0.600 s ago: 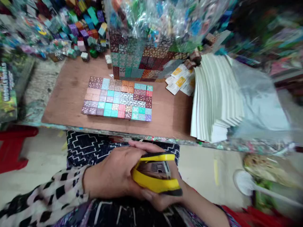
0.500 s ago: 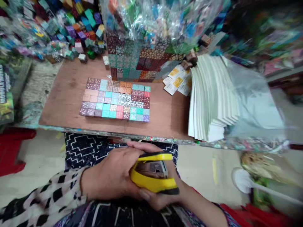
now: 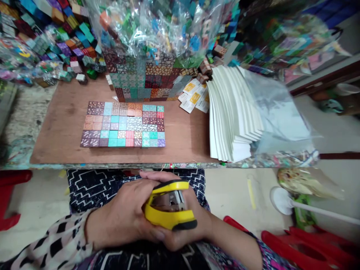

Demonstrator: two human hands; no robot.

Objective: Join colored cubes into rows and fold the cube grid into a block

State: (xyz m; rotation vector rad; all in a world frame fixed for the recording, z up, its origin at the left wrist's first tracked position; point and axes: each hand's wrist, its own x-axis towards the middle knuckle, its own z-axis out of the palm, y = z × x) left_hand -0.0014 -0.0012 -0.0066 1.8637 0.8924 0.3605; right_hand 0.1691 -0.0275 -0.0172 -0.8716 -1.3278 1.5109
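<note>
A yellow and black stapler (image 3: 165, 221) is held low over my lap, its metal part showing between the two yellow arms. My left hand (image 3: 120, 212) is closed around its rear end, back of the hand facing up. On the other side, my right hand (image 3: 197, 215) wraps behind and under the stapler, against the left one; most of its fingers are hidden. Beyond the table edge, a flat block of small patterned cubes (image 3: 122, 125) lies on a brown board (image 3: 62, 123), apart from both hands.
A fanned stack of white paper or card (image 3: 230, 116) stands right on the board, beside small yellow-and-white cards (image 3: 194, 95). Behind are a plastic bag of figures (image 3: 163, 33) and a pile of loose cubes (image 3: 67, 45). Red stools (image 3: 303, 243) stand on the floor.
The view has shifted, so the table things appear further left. Both hands keep the stapler in about the same hold over the lap.
</note>
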